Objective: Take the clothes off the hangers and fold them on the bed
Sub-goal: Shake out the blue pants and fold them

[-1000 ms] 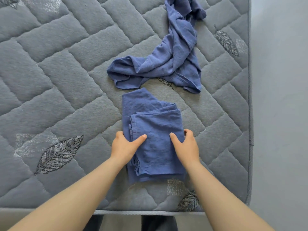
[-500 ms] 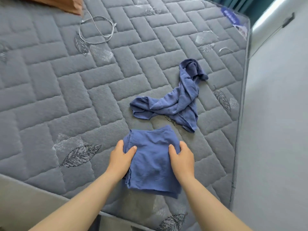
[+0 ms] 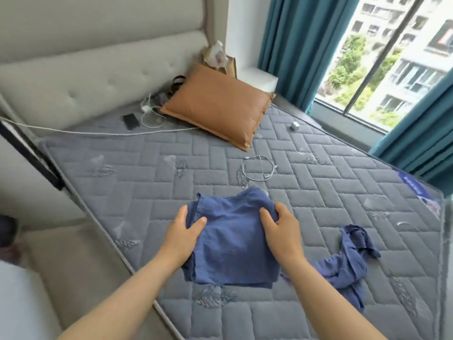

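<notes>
- I see the folded blue garment (image 3: 232,249) in the middle of my view, over the near part of the grey quilted mattress (image 3: 147,192). It is a thick rectangle of several layers.
- My left hand (image 3: 182,231) grips its left edge, with the thumb lying on top of the cloth and the fingers tucked out of sight underneath.
- My right hand (image 3: 282,229) grips the upper right edge the same way, thumb on top, fingers curled round a bunched bit of fabric.
- The hands are apart, one on each side of the fold, and both are clamped on the same piece.
- I cannot tell whether the lower edge of the fold rests on the mattress or hangs just above it.
- A crumpled blue garment (image 3: 348,263) lies unfolded on the mattress just to the right, behind my right forearm.
- A loop of white cable (image 3: 259,168) lies beyond the fold, near its far edge.
- Farther up, a brown pillow (image 3: 215,106) lies tilted against the head end.
- A dark phone (image 3: 131,120) lies flat to the pillow's left, beside a white charger and cord (image 3: 147,109).
- A padded beige headboard (image 3: 85,69) stands behind these.
- Teal curtains (image 3: 301,40) frame a window (image 3: 392,57) at the upper right.
</notes>
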Motion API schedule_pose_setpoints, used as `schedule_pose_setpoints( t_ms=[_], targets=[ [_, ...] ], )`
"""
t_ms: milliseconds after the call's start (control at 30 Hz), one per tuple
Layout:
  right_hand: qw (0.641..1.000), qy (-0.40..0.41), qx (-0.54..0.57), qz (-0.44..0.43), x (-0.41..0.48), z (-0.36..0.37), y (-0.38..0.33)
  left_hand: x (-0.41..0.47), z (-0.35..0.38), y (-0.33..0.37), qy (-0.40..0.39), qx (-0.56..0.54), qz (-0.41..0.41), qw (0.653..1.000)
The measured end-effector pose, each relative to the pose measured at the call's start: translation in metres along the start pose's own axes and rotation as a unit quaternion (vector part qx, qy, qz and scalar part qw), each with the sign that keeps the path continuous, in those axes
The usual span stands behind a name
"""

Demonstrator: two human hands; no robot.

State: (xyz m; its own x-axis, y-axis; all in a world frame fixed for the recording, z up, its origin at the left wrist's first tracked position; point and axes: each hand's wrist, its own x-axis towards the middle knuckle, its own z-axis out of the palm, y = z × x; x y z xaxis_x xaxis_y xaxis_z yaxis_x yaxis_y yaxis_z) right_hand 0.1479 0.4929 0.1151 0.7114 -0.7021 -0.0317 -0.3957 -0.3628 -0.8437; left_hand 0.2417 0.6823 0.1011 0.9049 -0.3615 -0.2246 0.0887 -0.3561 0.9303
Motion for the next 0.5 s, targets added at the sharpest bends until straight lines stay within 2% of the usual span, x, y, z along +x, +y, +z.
schedule_pose_setpoints(
  t_ms=[267, 500],
  targets=[
    [0.991, -0.039, 0.025, -0.127, 0.004, 0.127, -0.212, 0.021, -0.223, 0.066, 0.127, -0.048, 0.065, 0.989],
    [0.972, -0.100, 0.046, -0.210, -0.010, 0.210, -0.335, 0.013, -0.351, 0.082, 0.215, -0.076, 0.077, 0.971]
  ],
)
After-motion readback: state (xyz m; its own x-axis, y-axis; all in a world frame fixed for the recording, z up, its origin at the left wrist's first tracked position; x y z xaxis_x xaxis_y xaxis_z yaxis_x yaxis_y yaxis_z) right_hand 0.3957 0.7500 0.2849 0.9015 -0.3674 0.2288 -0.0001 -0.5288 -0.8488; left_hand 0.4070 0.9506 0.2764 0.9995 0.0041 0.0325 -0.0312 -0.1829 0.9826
